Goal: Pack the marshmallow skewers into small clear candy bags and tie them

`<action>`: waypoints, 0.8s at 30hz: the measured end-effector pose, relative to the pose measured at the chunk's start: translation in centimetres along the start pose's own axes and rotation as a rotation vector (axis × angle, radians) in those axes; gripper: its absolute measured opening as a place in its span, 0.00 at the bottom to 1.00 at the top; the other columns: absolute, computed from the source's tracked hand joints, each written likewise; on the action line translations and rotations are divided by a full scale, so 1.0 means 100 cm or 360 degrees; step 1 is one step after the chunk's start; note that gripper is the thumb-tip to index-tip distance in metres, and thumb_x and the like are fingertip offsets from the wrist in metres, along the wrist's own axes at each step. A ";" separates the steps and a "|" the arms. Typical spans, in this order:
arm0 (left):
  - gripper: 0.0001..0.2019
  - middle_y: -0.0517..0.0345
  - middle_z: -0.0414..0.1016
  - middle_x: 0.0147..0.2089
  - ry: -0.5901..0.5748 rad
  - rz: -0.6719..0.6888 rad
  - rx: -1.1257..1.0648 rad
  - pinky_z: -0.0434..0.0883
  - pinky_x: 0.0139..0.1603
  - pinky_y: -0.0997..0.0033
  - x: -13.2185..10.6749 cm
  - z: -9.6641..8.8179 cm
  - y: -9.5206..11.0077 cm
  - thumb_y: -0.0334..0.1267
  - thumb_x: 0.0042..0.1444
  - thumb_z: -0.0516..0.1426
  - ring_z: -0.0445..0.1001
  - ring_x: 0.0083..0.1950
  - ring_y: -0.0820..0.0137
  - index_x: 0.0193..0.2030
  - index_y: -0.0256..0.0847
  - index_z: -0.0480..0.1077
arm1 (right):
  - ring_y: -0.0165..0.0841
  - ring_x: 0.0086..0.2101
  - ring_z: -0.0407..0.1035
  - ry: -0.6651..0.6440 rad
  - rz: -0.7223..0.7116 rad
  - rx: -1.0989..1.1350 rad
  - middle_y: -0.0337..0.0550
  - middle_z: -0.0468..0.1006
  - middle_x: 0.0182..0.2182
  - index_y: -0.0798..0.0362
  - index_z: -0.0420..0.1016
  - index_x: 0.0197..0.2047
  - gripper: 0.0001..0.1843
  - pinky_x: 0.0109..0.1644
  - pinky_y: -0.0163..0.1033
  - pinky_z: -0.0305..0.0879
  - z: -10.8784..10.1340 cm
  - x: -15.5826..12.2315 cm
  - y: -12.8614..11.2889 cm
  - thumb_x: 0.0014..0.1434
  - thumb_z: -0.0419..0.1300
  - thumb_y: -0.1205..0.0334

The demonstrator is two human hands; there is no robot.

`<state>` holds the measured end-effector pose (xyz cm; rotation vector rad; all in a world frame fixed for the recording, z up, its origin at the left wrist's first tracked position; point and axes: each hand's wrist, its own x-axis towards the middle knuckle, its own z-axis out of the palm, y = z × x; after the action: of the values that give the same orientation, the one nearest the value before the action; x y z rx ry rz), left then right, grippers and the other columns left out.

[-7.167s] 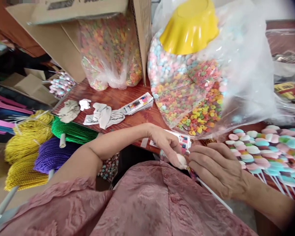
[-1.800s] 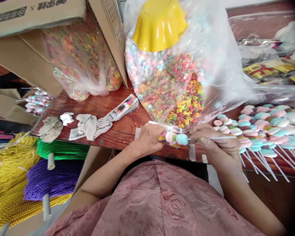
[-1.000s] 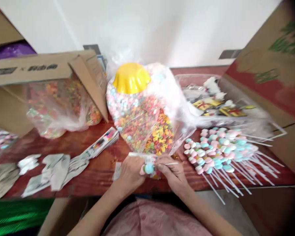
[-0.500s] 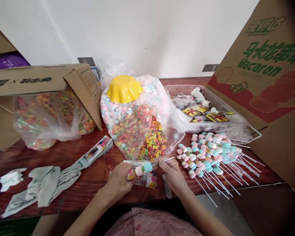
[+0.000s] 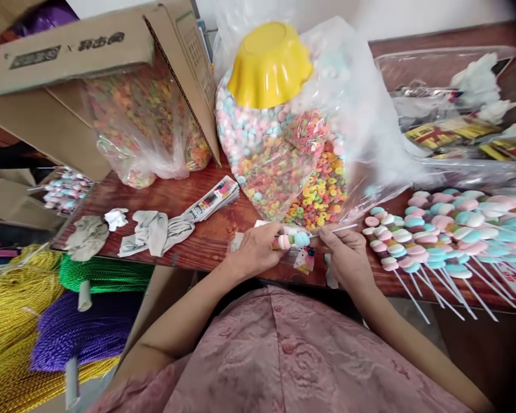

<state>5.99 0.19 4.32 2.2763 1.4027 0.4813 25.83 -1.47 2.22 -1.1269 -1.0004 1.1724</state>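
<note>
My left hand (image 5: pixel 255 250) is closed around the sweet end of a candy skewer (image 5: pixel 296 239) with pink and blue marshmallow pieces. My right hand (image 5: pixel 347 252) pinches the skewer's white stick (image 5: pixel 337 229) near its free end. Both hands rest at the near edge of the red-brown wooden table (image 5: pixel 206 229), just in front of a big clear bag of coloured cereal rings and marshmallows (image 5: pixel 292 160). A small printed wrapper (image 5: pixel 303 259) lies under the skewer.
A yellow bowl (image 5: pixel 269 64) sits upside down on the bag. Several finished skewers (image 5: pixel 438 229) lie at the right. A cardboard box with another bag of rings (image 5: pixel 146 126) stands left, with grey cloths (image 5: pixel 155 229) and sticker strips (image 5: pixel 212 198). Spools of yellow, green and purple cord (image 5: pixel 69 304) lie below.
My view has dropped from the wall and the macaron box back down to the table. Both hands still hold the same skewer, the right hand now nearer the stick's end.
</note>
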 end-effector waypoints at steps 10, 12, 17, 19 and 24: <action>0.32 0.48 0.76 0.54 -0.0174 0.0125 -0.0298 0.71 0.52 0.62 -0.002 0.012 -0.007 0.34 0.52 0.61 0.76 0.53 0.59 0.64 0.40 0.59 | 0.29 0.27 0.71 0.0098 -0.0188 0.0031 0.37 0.79 0.25 0.47 0.81 0.33 0.07 0.36 0.37 0.70 0.008 -0.001 -0.001 0.59 0.64 0.54; 0.35 0.49 0.76 0.53 -0.0274 0.0119 -0.0429 0.71 0.51 0.62 -0.004 0.010 -0.003 0.35 0.52 0.61 0.76 0.52 0.59 0.67 0.40 0.56 | 0.31 0.30 0.72 0.0013 -0.0334 -0.0011 0.38 0.80 0.29 0.44 0.82 0.34 0.06 0.39 0.39 0.71 0.007 0.000 -0.004 0.60 0.63 0.55; 0.41 0.53 0.77 0.51 -0.0230 0.0060 -0.0856 0.70 0.52 0.65 -0.004 0.002 0.003 0.39 0.48 0.66 0.75 0.49 0.63 0.68 0.43 0.56 | 0.36 0.35 0.73 -0.0338 -0.0408 -0.0142 0.41 0.79 0.29 0.44 0.82 0.31 0.07 0.44 0.46 0.71 -0.004 0.009 -0.016 0.58 0.65 0.53; 0.42 0.56 0.78 0.44 -0.0174 -0.0001 -0.0939 0.70 0.49 0.67 -0.003 0.000 0.002 0.39 0.46 0.67 0.75 0.44 0.66 0.68 0.42 0.57 | 0.35 0.33 0.73 -0.0420 -0.0282 -0.0061 0.41 0.78 0.27 0.46 0.81 0.30 0.09 0.38 0.43 0.71 -0.009 0.011 -0.018 0.57 0.65 0.52; 0.44 0.57 0.79 0.42 -0.0134 0.0010 -0.0816 0.69 0.49 0.68 -0.002 -0.004 0.002 0.37 0.47 0.66 0.75 0.42 0.68 0.70 0.41 0.54 | 0.29 0.26 0.70 -0.0145 -0.0125 0.0132 0.39 0.78 0.25 0.49 0.80 0.29 0.10 0.33 0.37 0.69 -0.012 0.008 -0.011 0.55 0.68 0.53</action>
<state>5.90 0.02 4.71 1.8624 1.0782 0.6528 27.31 -0.87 3.05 -0.9676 -1.0466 1.1998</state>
